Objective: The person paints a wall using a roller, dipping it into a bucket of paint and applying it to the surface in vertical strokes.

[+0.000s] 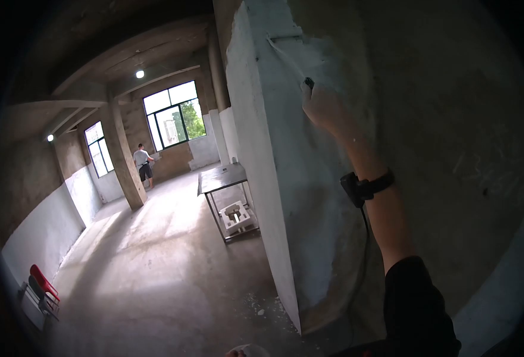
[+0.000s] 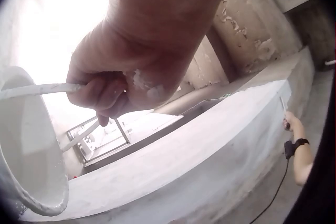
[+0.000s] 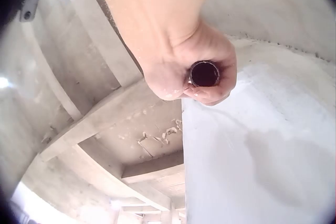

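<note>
My right hand (image 1: 324,110) is raised against the wall and grips the dark handle (image 1: 308,83) of a tool whose thin pale rod runs up to a narrow head (image 1: 285,38) on the white-coated patch. In the right wrist view the fingers of the right hand (image 3: 189,61) curl round the handle, its hollow round end (image 3: 204,73) showing. My left hand (image 2: 136,61) grips the white-smeared handle (image 2: 42,90) of a white bucket (image 2: 37,155), which hangs low. The head view shows only a bit of that hand (image 1: 235,353) beside the bucket's rim (image 1: 251,347).
A metal table (image 1: 223,177) stands left of the wall corner, a white foam piece (image 1: 235,215) on its lower shelf. A person (image 1: 143,162) stands by the far wall. A red chair (image 1: 43,279) is at lower left. White flecks (image 1: 260,312) dot the floor near the wall base.
</note>
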Motion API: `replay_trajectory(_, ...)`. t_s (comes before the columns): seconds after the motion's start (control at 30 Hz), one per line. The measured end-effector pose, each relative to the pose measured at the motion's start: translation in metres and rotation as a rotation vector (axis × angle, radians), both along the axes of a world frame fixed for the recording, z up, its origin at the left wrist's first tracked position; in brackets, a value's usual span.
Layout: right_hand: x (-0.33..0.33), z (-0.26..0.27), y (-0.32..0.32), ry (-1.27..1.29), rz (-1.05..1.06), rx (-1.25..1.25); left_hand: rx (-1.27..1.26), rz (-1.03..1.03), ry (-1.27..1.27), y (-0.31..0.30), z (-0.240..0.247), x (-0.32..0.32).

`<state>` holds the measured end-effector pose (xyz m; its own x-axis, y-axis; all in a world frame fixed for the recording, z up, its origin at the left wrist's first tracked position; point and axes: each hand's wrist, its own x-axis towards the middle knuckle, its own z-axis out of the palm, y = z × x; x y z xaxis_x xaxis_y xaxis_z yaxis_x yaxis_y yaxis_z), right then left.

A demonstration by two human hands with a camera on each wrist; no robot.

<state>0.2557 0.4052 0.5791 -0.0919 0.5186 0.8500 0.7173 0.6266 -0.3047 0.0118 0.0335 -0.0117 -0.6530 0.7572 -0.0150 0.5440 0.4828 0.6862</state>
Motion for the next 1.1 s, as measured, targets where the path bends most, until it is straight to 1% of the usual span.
replay_trajectory(0.07, 0.003, 0.006, -0.009, -0.012, -0.002, 0.043, -0.007, -0.029, -0.030, 0.003, 0.007, -0.002)
replay_trajectory(0.13, 0.011, -0.008, -0.024, -0.466, -0.105, 0.183, -0.016, -0.054, -0.069, 0.004, 0.002, -0.002)
replay_trajectory(0.17, 0.012, -0.021, -0.027, -0.469, -0.102, 0.185, 0.010, -0.019, -0.073, 0.005, -0.008, -0.002)
replay_trajectory(0.23, 0.018, -0.046, -0.030, -0.320, -0.173, 0.193, 0.031, 0.002, -0.072, 0.006, -0.010, -0.001)
replay_trajectory(0.3, 0.018, -0.027, -0.033, -0.354, -0.169, 0.163, 0.005, -0.007, -0.070, 0.005, 0.002, 0.001)
replay_trajectory(0.37, 0.014, -0.011, -0.018, -0.392, -0.151, 0.131, 0.010, -0.017, -0.057, 0.006, 0.007, 0.003)
replay_trajectory(0.43, 0.007, -0.002, -0.001, -0.113, -0.079, 0.112, 0.033, -0.025, -0.066, 0.009, 0.010, 0.012)
replay_trajectory(0.47, 0.008, -0.010, -0.004, -0.120, -0.083, 0.118, 0.009, -0.055, -0.061, 0.010, 0.017, 0.015)
replay_trajectory(0.5, 0.009, -0.020, -0.011, -0.105, -0.092, 0.064, -0.009, -0.083, -0.046, 0.015, 0.022, 0.013)
replay_trajectory(0.53, 0.008, -0.028, -0.014, -0.089, -0.097, 0.005, -0.002, -0.083, -0.045, 0.019, 0.016, 0.009)
replay_trajectory(0.57, 0.007, -0.035, -0.008, -0.089, -0.094, 0.003, -0.033, -0.089, -0.038, 0.017, 0.003, 0.004)
replay_trajectory(0.63, 0.005, -0.042, 0.008, -0.018, -0.105, 0.000, -0.055, -0.090, -0.033, 0.019, -0.001, 0.002)
replay_trajectory(0.7, 0.005, -0.015, 0.009, -0.056, -0.072, 0.008, -0.037, -0.086, -0.027, 0.017, 0.007, 0.003)
replay_trajectory(0.77, 0.012, -0.002, -0.003, -0.098, -0.039, 0.009, -0.041, -0.090, -0.021, 0.016, 0.006, 0.002)
replay_trajectory(0.8, 0.014, 0.001, -0.013, -0.204, -0.036, 0.012, -0.031, -0.090, -0.016, 0.017, 0.004, 0.004)
replay_trajectory(0.83, 0.015, 0.000, -0.019, -0.310, -0.032, 0.015, -0.031, -0.085, -0.021, 0.019, 0.002, 0.005)
replay_trajectory(0.87, 0.011, -0.015, -0.001, -0.310, -0.029, 0.016, 0.023, -0.102, 0.018, 0.021, 0.000, 0.003)
replay_trajectory(0.9, 0.005, -0.037, 0.031, -0.266, -0.084, 0.051, 0.079, -0.124, 0.060, 0.023, 0.001, 0.000)
replay_trajectory(0.93, 0.004, -0.046, 0.048, -0.221, -0.144, 0.091, 0.088, -0.128, 0.063, 0.027, 0.003, 0.000)
replay_trajectory(0.97, 0.004, -0.039, 0.037, -0.210, -0.150, 0.099, 0.074, -0.138, -0.034, 0.030, 0.008, -0.002)
replay_trajectory(1.0, 0.002, -0.028, 0.013, -0.107, -0.095, 0.009, 0.050, -0.147, -0.129, 0.029, 0.012, -0.006)
replay_trajectory(1.03, 0.002, -0.019, -0.003, -0.007, -0.035, -0.078, 0.051, -0.147, -0.120, 0.032, 0.006, -0.013)
replay_trajectory(1.1, 0.005, -0.003, -0.004, -0.023, -0.017, -0.076, 0.111, -0.220, -0.283, 0.036, -0.011, -0.025)
